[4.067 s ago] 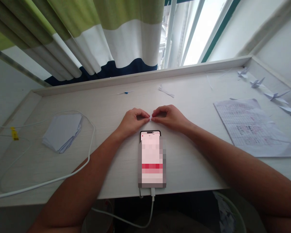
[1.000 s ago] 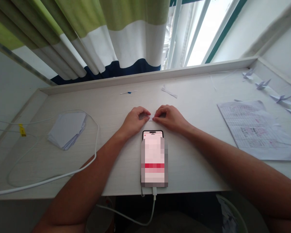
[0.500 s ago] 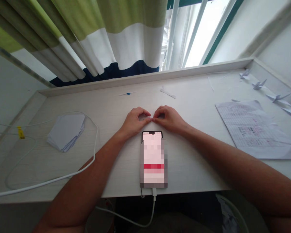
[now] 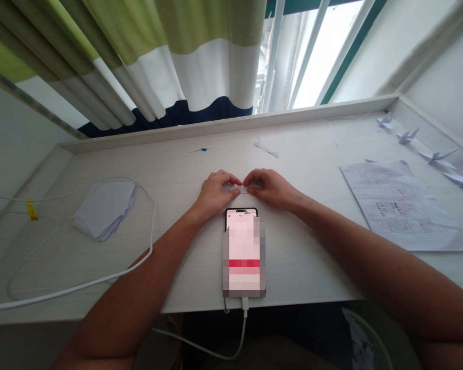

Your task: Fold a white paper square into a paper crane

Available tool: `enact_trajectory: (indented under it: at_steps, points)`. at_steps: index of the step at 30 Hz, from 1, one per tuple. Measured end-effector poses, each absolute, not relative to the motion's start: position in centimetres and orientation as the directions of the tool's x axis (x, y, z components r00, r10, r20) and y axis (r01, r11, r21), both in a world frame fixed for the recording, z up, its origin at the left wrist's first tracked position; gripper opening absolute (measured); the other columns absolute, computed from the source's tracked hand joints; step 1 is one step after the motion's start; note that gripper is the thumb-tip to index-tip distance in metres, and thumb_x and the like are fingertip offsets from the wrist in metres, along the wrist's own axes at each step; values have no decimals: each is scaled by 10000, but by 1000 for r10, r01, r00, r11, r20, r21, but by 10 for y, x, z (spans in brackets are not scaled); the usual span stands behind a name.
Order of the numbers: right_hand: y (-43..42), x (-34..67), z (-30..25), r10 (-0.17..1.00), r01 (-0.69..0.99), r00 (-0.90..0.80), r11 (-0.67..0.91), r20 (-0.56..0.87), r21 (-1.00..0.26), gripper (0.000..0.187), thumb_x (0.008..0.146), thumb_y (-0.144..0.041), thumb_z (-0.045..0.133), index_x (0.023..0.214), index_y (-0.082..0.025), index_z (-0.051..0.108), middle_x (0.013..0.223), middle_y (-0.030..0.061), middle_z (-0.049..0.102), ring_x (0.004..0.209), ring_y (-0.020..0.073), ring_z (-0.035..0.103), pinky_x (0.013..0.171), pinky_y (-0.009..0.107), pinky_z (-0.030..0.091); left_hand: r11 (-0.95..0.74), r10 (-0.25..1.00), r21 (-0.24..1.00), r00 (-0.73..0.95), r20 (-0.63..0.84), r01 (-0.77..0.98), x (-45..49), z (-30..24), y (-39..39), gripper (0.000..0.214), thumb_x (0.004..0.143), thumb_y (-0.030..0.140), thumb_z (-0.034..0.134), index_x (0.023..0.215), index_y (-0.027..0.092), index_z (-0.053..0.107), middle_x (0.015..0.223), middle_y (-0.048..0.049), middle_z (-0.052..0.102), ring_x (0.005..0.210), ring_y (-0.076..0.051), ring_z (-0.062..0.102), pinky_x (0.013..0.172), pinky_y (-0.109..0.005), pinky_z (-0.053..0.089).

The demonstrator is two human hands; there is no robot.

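A small piece of white paper (image 4: 244, 189) lies between my hands at the middle of the desk, mostly covered by the fingers. My left hand (image 4: 217, 191) pinches its left side with thumb and fingertips. From the other side my right hand (image 4: 269, 187) is closed on the paper, its index finger meeting the left one at the paper's upper edge. Just below the hands lies a phone (image 4: 244, 246) with its screen lit and blurred, plugged into a white charging cable (image 4: 245, 308).
Stacked white paper sheets (image 4: 105, 209) lie at left beside a looping white cable (image 4: 152, 241). Several folded paper cranes (image 4: 437, 155) line the right edge, near printed sheets (image 4: 401, 208). Paper strips (image 4: 266, 148) lie toward the back.
My fingertips have shifted slightly, and more of the white paper shows between them. Both hands stay in nearly the same place.
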State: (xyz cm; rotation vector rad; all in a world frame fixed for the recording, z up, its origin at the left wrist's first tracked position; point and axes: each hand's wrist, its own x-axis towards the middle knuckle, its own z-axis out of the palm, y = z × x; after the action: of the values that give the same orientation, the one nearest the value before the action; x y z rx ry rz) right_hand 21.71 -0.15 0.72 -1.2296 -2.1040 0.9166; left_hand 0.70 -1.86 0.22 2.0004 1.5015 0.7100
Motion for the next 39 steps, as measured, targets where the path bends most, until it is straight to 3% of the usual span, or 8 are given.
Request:
enact_trajectory:
  at_steps: [5,9,15,21,25,27,33,39]
  points:
    - [1,226,7,918,330,-390,218,78,-918,219,853,-85,572,938,-188,746,981,56,808,925,194,738,896,340,562,-229,968,694,234,89,683,8,2,-18,150,832,204,743,971,255,772,1047,-21,728,1084,-244,624,1036,-425,480]
    - [0,230,7,905,288,-421,204,68,-936,186,834,-139,607,926,-188,761,975,59,809,939,208,740,921,362,565,-221,970,699,229,84,681,9,3,-19,128,835,205,740,948,258,770,1050,-19,729,1086,-246,622,1039,-430,476]
    - [-6,224,11,900,399,-427,267,80,-877,132,828,-194,688,935,-189,764,985,62,805,928,228,737,922,388,566,-211,972,692,222,75,690,10,6,-20,122,835,207,742,940,263,768,1050,-19,730,1093,-244,620,1039,-422,476]
    - [-4,221,8,876,510,-464,389,135,-767,292,822,-97,666,1090,-187,741,1120,85,771,1059,254,706,1002,437,538,-231,970,693,221,106,683,8,2,-20,221,834,197,740,1040,270,765,1066,-20,728,1085,-243,628,1046,-431,486]
    - [-4,224,1,851,544,-486,471,197,-694,348,873,-154,684,1213,-200,744,1202,118,726,1134,285,675,1044,484,532,-283,957,674,245,154,682,6,-4,-19,309,844,230,743,1150,269,765,1142,-39,715,1134,-258,615,1086,-452,481]
    - [-4,225,-2,837,556,-499,509,226,-656,309,893,-181,685,1188,-207,772,1211,131,709,1157,302,659,1057,503,528,-296,954,661,247,170,689,5,-7,-19,312,848,262,752,1159,263,774,1190,-54,696,1167,-265,602,1105,-453,476]
    - [-5,224,-6,832,560,-489,531,263,-636,211,929,-225,675,1090,-210,812,1154,126,726,1142,302,652,1044,489,530,-334,942,650,266,205,683,4,-7,-21,207,868,257,747,1071,266,788,1175,-48,699,1178,-257,592,1111,-443,464]
    - [-5,226,0,799,556,-542,573,260,-602,329,934,-166,631,1221,-220,784,1109,107,759,1100,287,660,1000,464,538,-370,925,593,228,303,715,2,-1,-20,97,852,252,786,884,225,698,990,-41,716,1048,-246,599,981,-406,500]
